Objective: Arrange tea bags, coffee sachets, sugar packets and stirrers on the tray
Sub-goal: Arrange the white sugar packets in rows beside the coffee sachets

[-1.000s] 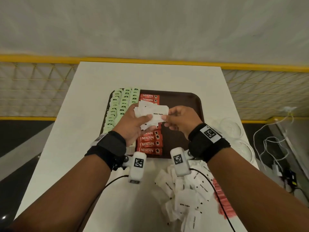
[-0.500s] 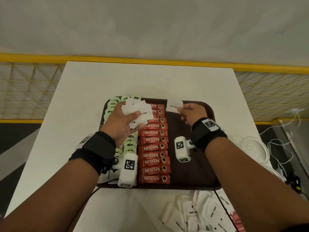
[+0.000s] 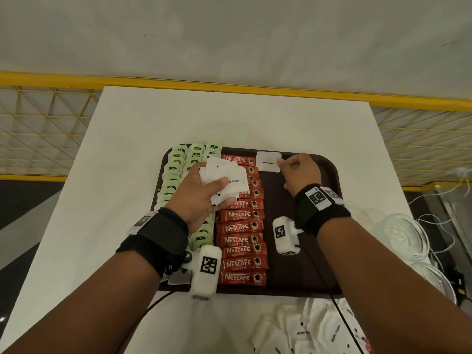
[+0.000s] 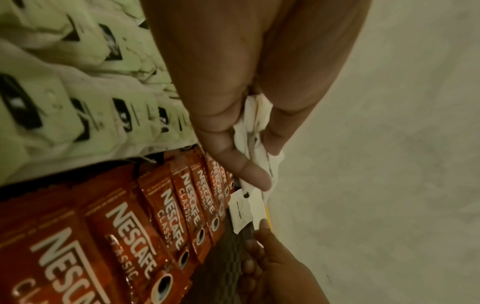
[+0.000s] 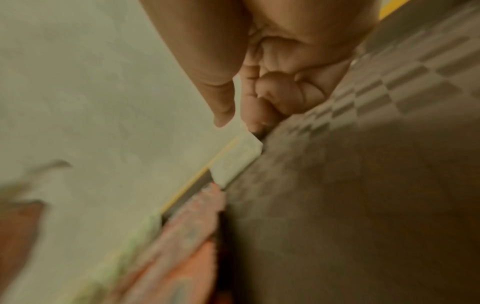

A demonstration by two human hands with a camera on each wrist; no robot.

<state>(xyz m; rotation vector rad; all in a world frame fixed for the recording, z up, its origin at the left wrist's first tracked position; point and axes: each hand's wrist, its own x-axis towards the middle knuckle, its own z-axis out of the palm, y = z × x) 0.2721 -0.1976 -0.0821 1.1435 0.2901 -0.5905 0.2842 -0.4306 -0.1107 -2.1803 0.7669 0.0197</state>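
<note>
A brown tray [image 3: 319, 251] holds a column of green tea bags [image 3: 176, 169] on its left and a column of red coffee sachets [image 3: 242, 241] beside them. My left hand [image 3: 219, 190] hovers over these columns and grips a fanned bundle of white sugar packets [image 3: 227, 180]. In the left wrist view the bundle [image 4: 249, 127] sits between thumb and fingers. My right hand [image 3: 283, 163] pinches the right edge of a single sugar packet [image 3: 268, 162] at the tray's far edge, just right of the top coffee sachet. That packet [image 5: 236, 160] lies low against the tray floor [image 5: 363, 185].
Loose sugar packets [image 3: 319, 333] are piled on the white table in front of the tray, with something red [image 3: 365, 343] beside them. Glass bowls [image 3: 406, 236] and cables stand at the right edge. A yellow rail [image 3: 229, 85] runs behind the table.
My right hand pulled one sugar packet from the left hand's bundle and carried it to the tray's far edge. The left hand stayed over the sachets with the bundle.
</note>
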